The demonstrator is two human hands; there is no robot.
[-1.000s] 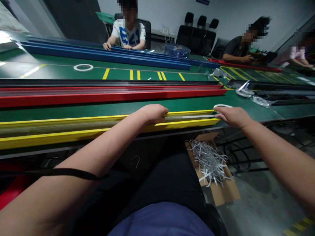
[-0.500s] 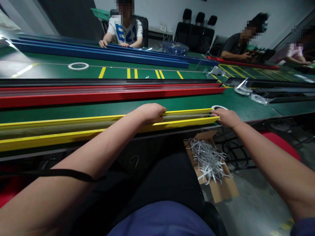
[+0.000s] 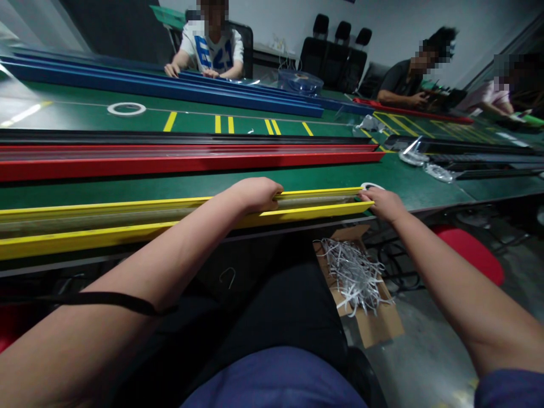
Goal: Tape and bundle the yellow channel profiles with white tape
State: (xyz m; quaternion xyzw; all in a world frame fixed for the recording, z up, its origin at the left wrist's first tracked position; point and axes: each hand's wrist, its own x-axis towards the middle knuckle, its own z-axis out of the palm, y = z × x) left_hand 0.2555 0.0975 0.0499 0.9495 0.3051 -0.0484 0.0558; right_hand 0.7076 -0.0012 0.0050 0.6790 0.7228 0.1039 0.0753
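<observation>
On a green table (image 3: 204, 184), a yellow channel (image 3: 323, 212) was laid along the near edge. The left hand (image 3: 259, 194) was curled over it, the right hand (image 3: 385, 203) at its right end; whether anything was grasped could not be told.

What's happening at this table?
A person has both bare hands at a yellow channel lying along the green table's near edge: left hand partway along, right hand at its end, by a white ring. What the fingertips grip is unclear. Behind lies a red channel; a cardboard box of silvery strips sits below table height.
</observation>
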